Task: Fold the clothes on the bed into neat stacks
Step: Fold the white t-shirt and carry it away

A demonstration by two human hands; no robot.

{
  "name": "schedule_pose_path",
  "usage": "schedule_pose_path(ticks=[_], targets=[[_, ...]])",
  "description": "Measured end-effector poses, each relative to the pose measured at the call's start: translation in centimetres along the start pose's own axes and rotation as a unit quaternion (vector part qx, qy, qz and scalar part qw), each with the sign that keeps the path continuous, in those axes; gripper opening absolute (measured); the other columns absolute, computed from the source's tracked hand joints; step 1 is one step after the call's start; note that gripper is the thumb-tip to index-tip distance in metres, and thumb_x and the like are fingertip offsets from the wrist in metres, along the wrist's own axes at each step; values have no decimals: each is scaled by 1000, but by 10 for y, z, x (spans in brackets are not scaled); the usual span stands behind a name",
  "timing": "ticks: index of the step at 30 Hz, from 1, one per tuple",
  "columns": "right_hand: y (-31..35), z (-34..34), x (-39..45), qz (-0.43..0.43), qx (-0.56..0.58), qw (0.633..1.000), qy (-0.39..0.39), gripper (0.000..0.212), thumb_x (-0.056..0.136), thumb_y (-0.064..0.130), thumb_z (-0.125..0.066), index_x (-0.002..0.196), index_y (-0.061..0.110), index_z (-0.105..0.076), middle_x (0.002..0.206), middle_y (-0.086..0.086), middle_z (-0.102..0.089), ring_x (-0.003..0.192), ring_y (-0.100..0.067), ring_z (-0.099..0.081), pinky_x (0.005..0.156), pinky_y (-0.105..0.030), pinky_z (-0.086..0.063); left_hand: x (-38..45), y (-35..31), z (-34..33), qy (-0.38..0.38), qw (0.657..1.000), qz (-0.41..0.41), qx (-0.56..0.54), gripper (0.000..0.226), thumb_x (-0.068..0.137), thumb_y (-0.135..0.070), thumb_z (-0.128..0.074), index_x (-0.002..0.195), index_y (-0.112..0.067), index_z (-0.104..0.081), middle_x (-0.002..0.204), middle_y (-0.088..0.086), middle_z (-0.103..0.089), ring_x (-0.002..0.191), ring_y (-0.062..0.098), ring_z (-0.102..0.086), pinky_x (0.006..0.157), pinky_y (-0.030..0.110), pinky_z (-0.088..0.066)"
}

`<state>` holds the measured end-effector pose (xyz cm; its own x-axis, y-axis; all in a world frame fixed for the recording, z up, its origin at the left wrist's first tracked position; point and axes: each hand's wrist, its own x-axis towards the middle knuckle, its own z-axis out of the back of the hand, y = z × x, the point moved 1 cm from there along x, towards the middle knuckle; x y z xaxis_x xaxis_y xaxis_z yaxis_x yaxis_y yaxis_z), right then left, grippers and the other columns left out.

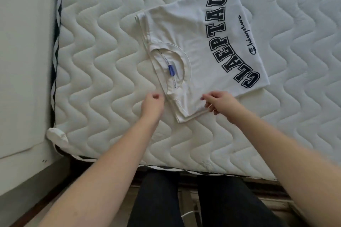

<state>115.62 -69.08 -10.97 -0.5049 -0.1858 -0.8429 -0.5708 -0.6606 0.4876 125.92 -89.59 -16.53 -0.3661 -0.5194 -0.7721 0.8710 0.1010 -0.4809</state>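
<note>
A white T-shirt (pixel 193 46) with dark block letters lies folded into a narrow rectangle on the quilted mattress (pixel 103 72), collar and blue neck label toward the left. My left hand (pixel 152 104) hovers just left of the shirt's near shoulder corner with fingers loosely curled, holding nothing that I can see. My right hand (pixel 219 103) rests at the shirt's near edge, its fingertips pinching the folded cloth there.
The mattress's near edge (pixel 184 168) runs just in front of my legs. A white wall or panel (pixel 24 61) borders the bed on the left. A small bunch of white cloth (pixel 56 134) sits at the mattress's near left corner.
</note>
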Motion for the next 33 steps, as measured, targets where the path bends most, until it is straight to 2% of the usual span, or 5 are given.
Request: schedule_pose_path(ticks=[5, 11, 21, 25, 33], targets=[[47, 5, 31, 76, -16, 997, -1, 9, 98, 21, -57, 98, 17, -65, 84, 1, -69, 63, -7, -62, 57, -19, -50, -46, 31, -41, 70, 996, 47, 31, 42, 90, -47, -65, 99, -6, -72, 100, 12, -73, 98, 30, -67, 78, 32, -51], [76, -8, 60, 119, -27, 992, -1, 12, 98, 19, -56, 104, 15, -66, 91, 0, -70, 79, -14, -64, 71, -27, -52, -59, 24, -65, 35, 995, 78, -56, 42, 82, -37, -76, 108, -4, -71, 118, 15, -64, 109, 29, -62, 99, 40, -48], [137, -29, 108, 232, -148, 959, -66, 13, 94, 24, -60, 104, 27, -68, 88, 16, -63, 83, -9, -60, 70, -25, -50, -36, 25, -15, 7, 973, 53, -225, 15, 87, -8, -67, 86, -18, -57, 94, 9, -66, 82, 20, -65, 71, 34, -60], [181, -40, 129, 282, -226, 930, -73, 29, 95, 19, -55, 123, 21, -63, 120, 3, -62, 109, -16, -58, 90, -29, -47, -21, 29, 10, -2, 965, 45, -257, 16, 86, -4, -66, 91, -17, -58, 95, 8, -66, 84, 21, -65, 67, 30, -58], [253, -59, 180, 330, -467, 815, -97, 54, 97, 19, -48, 149, 25, -34, 155, -1, -35, 145, -23, -23, 117, -37, -14, -9, 36, 15, -46, 839, 131, -527, 21, 91, -10, -65, 111, -17, -63, 106, 5, -73, 93, 17, -71, 78, 30, -55]])
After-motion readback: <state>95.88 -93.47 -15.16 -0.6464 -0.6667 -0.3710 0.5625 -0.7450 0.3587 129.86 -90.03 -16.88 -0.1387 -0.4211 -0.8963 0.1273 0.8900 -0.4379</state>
